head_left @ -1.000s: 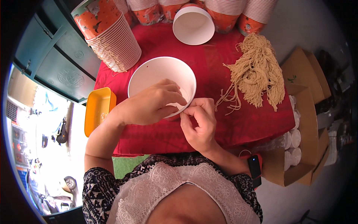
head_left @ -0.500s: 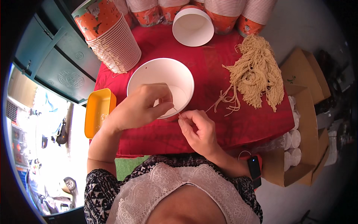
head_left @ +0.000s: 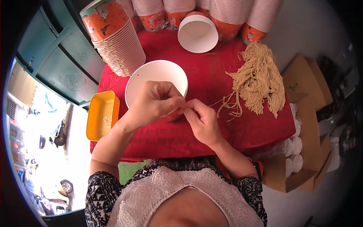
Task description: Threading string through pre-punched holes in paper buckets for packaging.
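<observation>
A white-lined paper bucket (head_left: pixel 137 87) with an orange outside stands in front of me, a small dark hole high on its far left inner wall. Over its near right rim, my left hand (head_left: pixel 157 100) is closed in a pinch, thumb against fingers. My right hand (head_left: pixel 204 121) meets it fingertip to fingertip, also pinched. A thin beige cord runs from behind my right hand toward the heap of beige cords (head_left: pixel 261 81). What lies between the fingertips is mostly hidden, apparently the cord's end.
A tall stack of orange buckets (head_left: pixel 121 49) rises at the back left, cords hanging along its rims. More stacks line the far edge, near a tipped bucket (head_left: pixel 198 36). A yellow tray (head_left: pixel 102 117) sits left; an opened carton (head_left: pixel 308 151) stands right of the red-covered table (head_left: pixel 242 132).
My hands have come together; a small gap with a thin strand showed between them before. The bucket has shifted slightly left, and the view has moved a little.
</observation>
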